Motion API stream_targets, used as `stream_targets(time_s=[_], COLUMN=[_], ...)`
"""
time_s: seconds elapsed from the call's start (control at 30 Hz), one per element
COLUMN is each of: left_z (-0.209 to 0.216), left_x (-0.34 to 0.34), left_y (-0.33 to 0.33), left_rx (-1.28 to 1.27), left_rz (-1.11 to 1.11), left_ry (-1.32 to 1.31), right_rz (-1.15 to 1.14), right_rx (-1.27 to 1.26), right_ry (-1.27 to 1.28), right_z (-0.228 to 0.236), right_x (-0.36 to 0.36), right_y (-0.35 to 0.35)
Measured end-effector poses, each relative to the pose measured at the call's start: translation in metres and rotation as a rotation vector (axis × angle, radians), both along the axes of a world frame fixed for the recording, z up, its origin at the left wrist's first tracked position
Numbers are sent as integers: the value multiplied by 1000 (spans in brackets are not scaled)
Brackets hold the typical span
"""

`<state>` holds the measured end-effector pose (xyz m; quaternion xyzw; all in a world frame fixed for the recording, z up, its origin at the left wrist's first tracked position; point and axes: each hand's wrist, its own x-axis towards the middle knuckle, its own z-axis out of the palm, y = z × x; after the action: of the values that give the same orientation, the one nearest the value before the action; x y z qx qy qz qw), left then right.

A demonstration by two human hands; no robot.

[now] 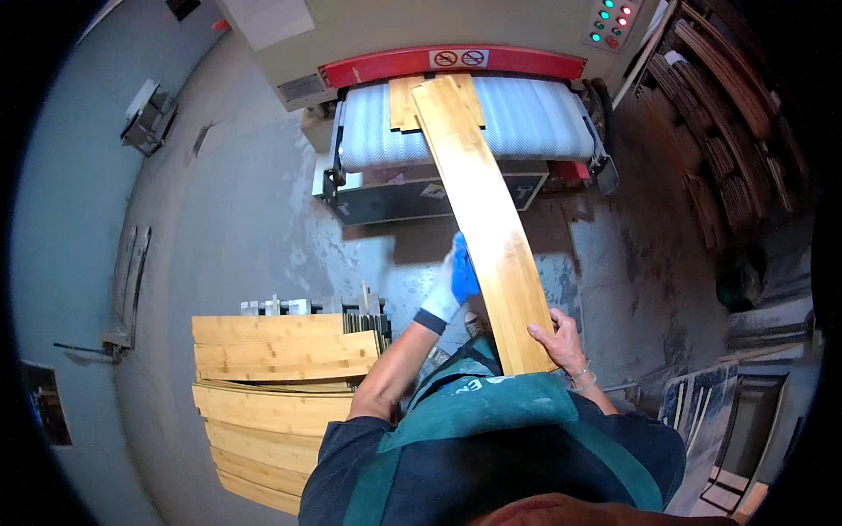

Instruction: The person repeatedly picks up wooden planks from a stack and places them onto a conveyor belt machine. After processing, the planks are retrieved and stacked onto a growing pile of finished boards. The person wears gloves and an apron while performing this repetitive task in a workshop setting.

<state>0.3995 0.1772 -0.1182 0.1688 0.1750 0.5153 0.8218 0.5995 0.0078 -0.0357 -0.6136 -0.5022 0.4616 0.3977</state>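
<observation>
A long, pale wooden plank [487, 219] slants away from my apron toward the machine, its far end over the belt and overlapping other boards there. My left hand [458, 276], in a white and blue glove, grips the plank's left edge near the middle, with its fingers partly hidden beneath. At the near end, my bare right hand [561, 342] is closed on the right edge, thumb on top. More wooden boards [405, 101] lie on the white ribbed conveyor belt [553, 123] and run in under the red guard bar.
The machine's red guard bar [377, 68] crosses above the belt, with a lit button panel [611, 22] at upper right. Stacked planks [272, 408] lie at my left. Dark boards [715, 114] stand at far right. A metal rack [132, 280] is by the left wall.
</observation>
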Motion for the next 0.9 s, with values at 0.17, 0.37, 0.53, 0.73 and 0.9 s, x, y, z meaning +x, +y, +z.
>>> stream_targets(time_s=[0.17, 0.37, 0.53, 0.73, 0.9], left_z=[-27, -16, 15, 44, 38], left_x=[19, 12, 3, -6, -14], left_y=[-53, -119, -128, -102, -104], left_rx=[255, 814, 147, 140, 755], left_rz=[-147, -96, -241, -215, 76], left_ry=[472, 1035, 570, 1000, 1384], right_rz=[-108, -107, -24, -24, -66], right_rx=[5, -57, -222, -174, -118], right_ry=[84, 130, 443, 430, 458], right_z=[-18, -51, -47, -51, -55], right_x=[6, 24, 16, 12, 56], right_y=[-11, -11, 21, 51, 56])
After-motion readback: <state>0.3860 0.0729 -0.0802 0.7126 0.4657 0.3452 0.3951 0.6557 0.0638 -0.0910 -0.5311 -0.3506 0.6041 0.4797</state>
